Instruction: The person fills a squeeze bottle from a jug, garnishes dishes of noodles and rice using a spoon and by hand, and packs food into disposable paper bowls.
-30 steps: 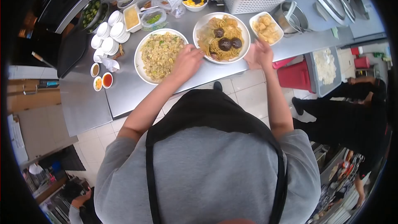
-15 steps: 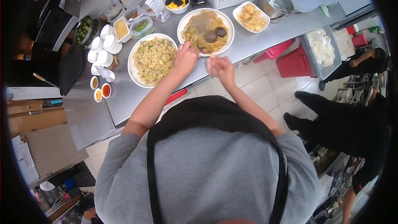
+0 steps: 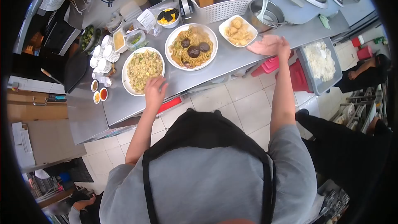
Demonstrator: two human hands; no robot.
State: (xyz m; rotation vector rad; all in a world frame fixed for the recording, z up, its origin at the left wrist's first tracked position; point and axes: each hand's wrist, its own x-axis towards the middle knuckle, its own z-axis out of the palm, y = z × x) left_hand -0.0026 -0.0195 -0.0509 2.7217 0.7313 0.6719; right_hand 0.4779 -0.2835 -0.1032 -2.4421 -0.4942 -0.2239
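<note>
My left hand (image 3: 155, 91) is at the near rim of the white plate of fried rice (image 3: 144, 68), fingers apart and nothing seen in them. To the right sits a round white plate of noodles (image 3: 186, 58) topped with dark mushrooms. Beyond it stands a square white bowl of pale fried pieces (image 3: 238, 33). My right hand (image 3: 283, 49) is closed on a pinkish cloth (image 3: 264, 45), held at the counter's front edge just right of that bowl.
Sauce bottles fill a white basket (image 3: 219, 12) at the back, beside a metal pot (image 3: 265, 21). Small dishes (image 3: 108, 52) and sauce cups (image 3: 103, 94) stand left. A grey tub of rice (image 3: 338, 70) and other people in black are at right.
My left hand has moved from between the two plates to the rice plate's near rim. My right hand has swung right, away from the noodle plate, with the cloth now spread out.
</note>
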